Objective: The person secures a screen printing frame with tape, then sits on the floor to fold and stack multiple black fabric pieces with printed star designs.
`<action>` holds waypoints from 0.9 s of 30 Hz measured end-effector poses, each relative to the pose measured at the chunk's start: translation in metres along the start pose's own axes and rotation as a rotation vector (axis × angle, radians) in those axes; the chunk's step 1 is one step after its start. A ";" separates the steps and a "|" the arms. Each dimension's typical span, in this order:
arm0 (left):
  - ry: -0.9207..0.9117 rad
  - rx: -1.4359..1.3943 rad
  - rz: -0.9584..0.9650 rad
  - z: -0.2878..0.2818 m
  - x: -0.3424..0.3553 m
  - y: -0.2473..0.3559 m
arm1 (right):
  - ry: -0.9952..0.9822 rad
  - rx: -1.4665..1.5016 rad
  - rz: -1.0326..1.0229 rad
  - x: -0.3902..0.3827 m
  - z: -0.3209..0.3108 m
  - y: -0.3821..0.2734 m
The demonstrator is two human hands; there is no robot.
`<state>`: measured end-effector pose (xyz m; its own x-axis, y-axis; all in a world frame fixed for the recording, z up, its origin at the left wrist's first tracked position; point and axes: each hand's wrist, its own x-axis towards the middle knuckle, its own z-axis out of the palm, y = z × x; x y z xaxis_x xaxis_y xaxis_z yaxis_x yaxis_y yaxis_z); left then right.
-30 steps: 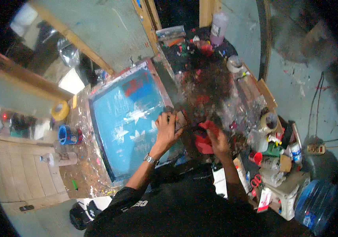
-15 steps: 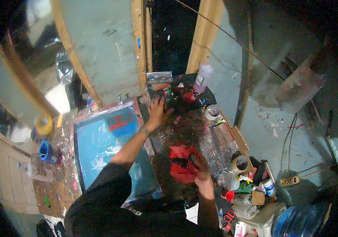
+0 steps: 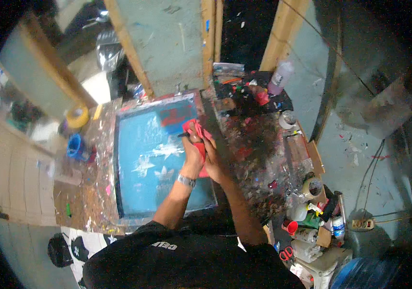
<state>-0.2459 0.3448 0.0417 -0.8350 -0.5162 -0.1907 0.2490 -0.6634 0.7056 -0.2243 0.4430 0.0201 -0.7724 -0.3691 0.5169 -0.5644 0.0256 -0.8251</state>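
Observation:
Both hands meet over the right part of a screen-printing frame (image 3: 153, 192) with blue mesh, white star and leaf-like shapes and a red patch at its far side. My left hand (image 3: 193, 153), with a metal watch on the wrist, is closed on a crumpled red cloth (image 3: 204, 131). My right hand (image 3: 212, 163) presses against it from the right, its fingers closed on the same cloth. Some of the cloth hangs below between the hands. A small dark thing pokes out at the left of the left hand; I cannot make out what it is.
A pink-filled bottle (image 3: 279, 79) stands at the far right of the stained bench. Tape rolls (image 3: 312, 187), red scissors (image 3: 286, 253) and several bottles crowd the right side. At left are yellow tape (image 3: 77, 116) and a blue cup (image 3: 76, 146).
My right hand has brought the red cloth from the bench left to the frame. My left hand has come back from the bench's far end and joined it on the cloth. The view has shifted.

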 end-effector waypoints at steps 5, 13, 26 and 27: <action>-0.264 -0.365 -0.260 -0.056 0.028 0.034 | -0.147 0.046 -0.091 0.005 -0.003 -0.061; -0.201 0.636 0.293 0.014 -0.045 0.012 | 0.161 0.150 0.077 0.030 0.016 0.056; -0.666 0.870 0.060 0.114 0.222 -0.073 | 0.237 -0.119 0.403 -0.047 -0.148 -0.032; -0.679 1.005 0.234 0.112 0.245 -0.083 | 0.265 -0.145 0.477 -0.053 -0.160 -0.029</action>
<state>-0.5254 0.3340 0.0128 -0.9813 0.0182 0.1914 0.1891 0.2724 0.9434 -0.2138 0.6108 0.0528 -0.9880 -0.0400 0.1490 -0.1542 0.2670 -0.9513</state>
